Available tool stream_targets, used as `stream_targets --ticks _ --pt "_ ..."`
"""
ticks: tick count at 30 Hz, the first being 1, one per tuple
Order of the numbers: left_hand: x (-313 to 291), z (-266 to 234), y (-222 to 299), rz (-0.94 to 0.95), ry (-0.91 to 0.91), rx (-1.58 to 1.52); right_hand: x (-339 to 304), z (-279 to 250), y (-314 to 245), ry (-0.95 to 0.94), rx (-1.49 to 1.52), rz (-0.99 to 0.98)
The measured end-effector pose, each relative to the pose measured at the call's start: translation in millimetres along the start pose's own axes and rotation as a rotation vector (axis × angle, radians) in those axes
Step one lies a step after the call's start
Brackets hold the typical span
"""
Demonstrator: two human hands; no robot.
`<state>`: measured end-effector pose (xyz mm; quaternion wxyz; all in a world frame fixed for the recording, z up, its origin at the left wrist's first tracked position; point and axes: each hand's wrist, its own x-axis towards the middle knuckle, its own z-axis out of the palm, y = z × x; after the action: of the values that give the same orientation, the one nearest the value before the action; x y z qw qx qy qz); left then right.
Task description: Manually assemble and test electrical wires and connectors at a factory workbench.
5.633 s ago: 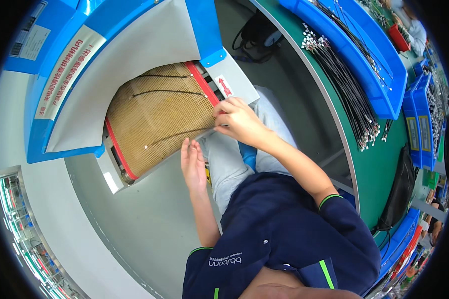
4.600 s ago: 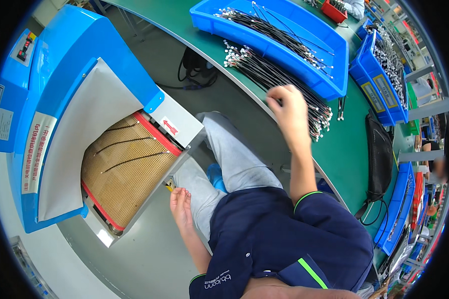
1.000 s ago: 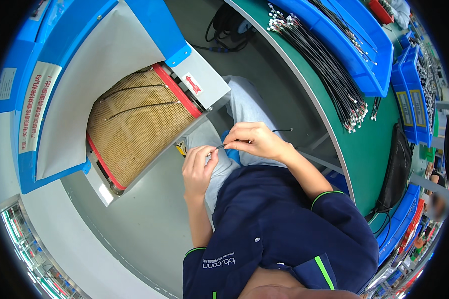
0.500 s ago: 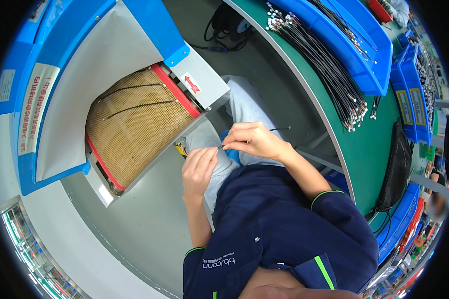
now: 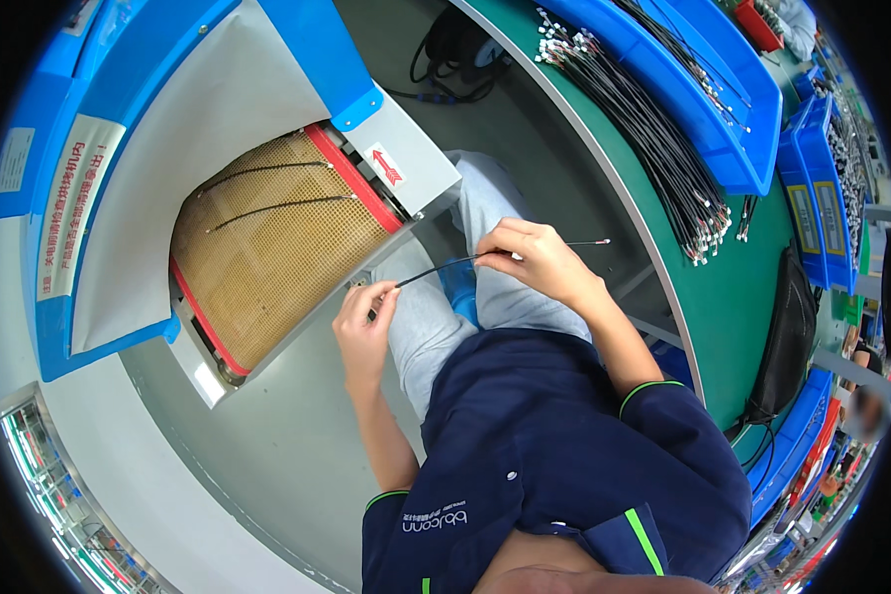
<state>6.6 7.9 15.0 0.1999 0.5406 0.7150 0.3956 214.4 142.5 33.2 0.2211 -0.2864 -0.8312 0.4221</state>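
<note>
A thin black cable (image 5: pixel 438 270) is stretched above my lap between my two hands. My left hand (image 5: pixel 363 322) pinches it near its left end, close to the front edge of the conveyor. Closer to the middle of the cable, my right hand (image 5: pixel 533 259) grips it between thumb and fingers. Beyond the right hand the cable's tail runs on to a small light-coloured tip. Two similar black cables (image 5: pixel 282 210) lie apart on the brown mesh conveyor belt (image 5: pixel 287 262), left of my hands.
The blue and grey conveyor machine (image 5: pixel 361 69) has a hanging pale cover (image 5: pixel 208 89). At right, a green table (image 5: pixel 663 129) with a curved edge carries a bundle of black cables (image 5: pixel 643 139), a blue tray (image 5: pixel 752 109) and a black pouch (image 5: pixel 782 337).
My hands have moved apart, the left one to the left and the right one up and right. A length of cable now shows between them.
</note>
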Motion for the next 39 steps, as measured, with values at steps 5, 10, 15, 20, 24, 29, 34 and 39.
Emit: stream_targets --ticks 5,10,15,20,24,29,34,39 --pt "-4 10 -15 -0.382 0.101 -0.427 1 4 1 0.035 -0.044 -0.055" --pt "-19 60 -8 -0.438 0.076 -0.884 7 27 -5 0.048 -0.006 -0.113" --pt "-19 74 3 -0.458 0.289 -1.479 11 26 -10 0.045 -0.06 -0.148" --pt "-22 54 -34 -0.375 0.441 -1.442 6 -9 1 0.041 -0.295 -0.111" --pt "-19 43 -35 -0.357 0.529 -1.44 2 -16 0 0.015 -0.134 0.008" --pt "-19 40 -33 -0.351 0.543 -1.448 2 -11 -4 0.125 -0.074 -0.08" --pt "-20 35 -35 -0.295 0.565 -1.426 3 -10 -1 0.197 -0.154 -0.193" --pt "-19 31 -31 -0.295 0.56 -1.437 1 -8 4 0.202 -0.098 -0.15"
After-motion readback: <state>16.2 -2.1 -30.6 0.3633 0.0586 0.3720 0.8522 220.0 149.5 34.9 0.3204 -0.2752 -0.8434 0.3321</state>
